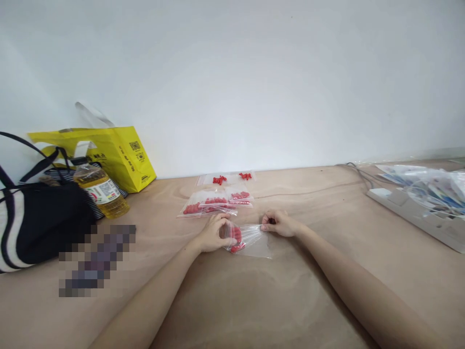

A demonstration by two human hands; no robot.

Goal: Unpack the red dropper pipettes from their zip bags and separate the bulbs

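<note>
A clear plastic bag (254, 241) with small red pieces (236, 236) inside is stretched between my two hands, just above the table. My left hand (215, 234) grips its left end, fingers and thumb around the part with the red pieces. At its right edge, my right hand (279, 223) pinches the plastic between thumb and fingers. Beyond my hands lie several flat clear bags (198, 198) with red pieces in them, partly overlapping. Farther back, two small clusters of red pieces (219, 180) rest on or in clear plastic near the wall; I cannot tell which.
On the left stand a yellow bag (125, 155), a bottle of yellow liquid (103, 189) and a black bag (47, 218). A blurred-out dark item (98, 259) lies before them. At right are a white power strip (414, 218), cables and plastic packages (428, 179). A wall closes off the back.
</note>
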